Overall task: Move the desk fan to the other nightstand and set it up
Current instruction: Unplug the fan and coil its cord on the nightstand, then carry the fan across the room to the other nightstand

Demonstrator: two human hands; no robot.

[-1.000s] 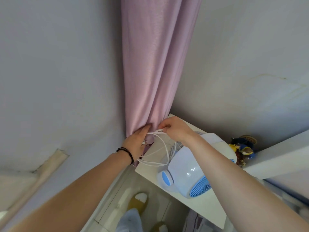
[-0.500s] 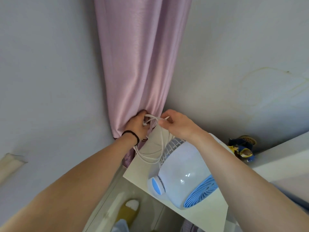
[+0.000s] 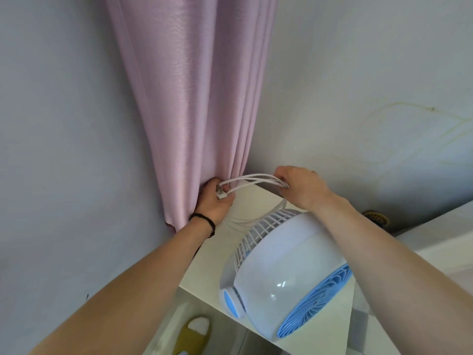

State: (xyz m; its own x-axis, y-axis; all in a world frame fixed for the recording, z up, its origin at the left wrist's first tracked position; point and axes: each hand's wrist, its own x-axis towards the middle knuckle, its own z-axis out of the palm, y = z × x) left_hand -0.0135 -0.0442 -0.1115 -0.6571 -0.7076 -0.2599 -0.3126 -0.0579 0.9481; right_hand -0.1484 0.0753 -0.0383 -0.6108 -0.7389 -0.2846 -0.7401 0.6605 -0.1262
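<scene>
Fan (image 3: 276,272) white w/ blue grille, lying tilted on white desk (image 3: 204,272), grille facing lower right, blue knob at lower left. Sits below and nearer than both hands; not touched by either, though right forearm passes right over its top. Cord (image 3: 252,181) in several white loops stretched between the two hands, above desk's far edge; more loops drooping onto desk behind fan. Left grip (image 3: 213,201) clenched on plug (image 3: 220,194) end of cord, knuckles pressed into pink curtain (image 3: 194,98); black band (image 3: 204,221) on that wrist. Right grip (image 3: 299,187) pinched shut on other end of loops, fingers curled down. Hard to make out: where cord joins fan, hidden behind fan body and right arm; plug's prongs, too small and partly covered by fingers; whatever is behind curtain at left hand. Desk's near right part cut off by arm and frame bottom. Around: grey wall (image 3: 358,73) w/ faint stain marks at right; curtain hanging in corner, hem just past desk's left edge; small dark-and-yellow thing (image 3: 376,217) beyond right forearm, mostly hidden, can't tell what. White ledge (image 3: 440,231) at far right. Floor below left w/ yellowish slipper (image 3: 194,334), partly cut by frame. Curtain folds crowding left hand; right arm blocking view of desk's right side.
</scene>
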